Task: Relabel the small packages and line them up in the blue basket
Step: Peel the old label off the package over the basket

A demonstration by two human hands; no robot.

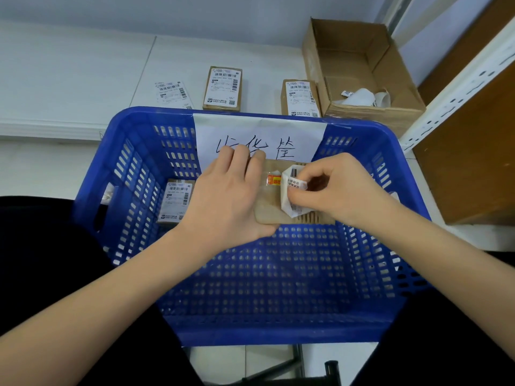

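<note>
1. Left hand (223, 199) gripping a small brown package (271, 207) above the blue basket (133, 151), fingers (242, 157) curled over the far edge, thumb side under the near left corner.
2. Right hand (338, 185) pinching a white shipping label (292, 190) between thumb and fingertips, label partly lifted and folded back from the package top, barcode showing on the raised flap.
3. Small orange-red sticker (273, 180) exposed on the package face just left of the peeled label.
4. One labelled package (176, 201) lying inside the basket against the left wall, label facing up.
5. White paper sign (259, 137) with handwritten characters taped over the basket's far rim and inner wall, partly hidden behind both hands.
6. On the white bench (69, 79) beyond the basket: a loose label sheet (172, 94) at left, a labelled package in the middle (223, 89), another labelled package at right (300, 98) touching or just beside an open cardboard box (359, 68).
7. White label backings or scraps (365, 97) lying in the bottom of the cardboard box.
8. White perforated shelf upright (457, 87) at far right, brown panel behind it.
</note>
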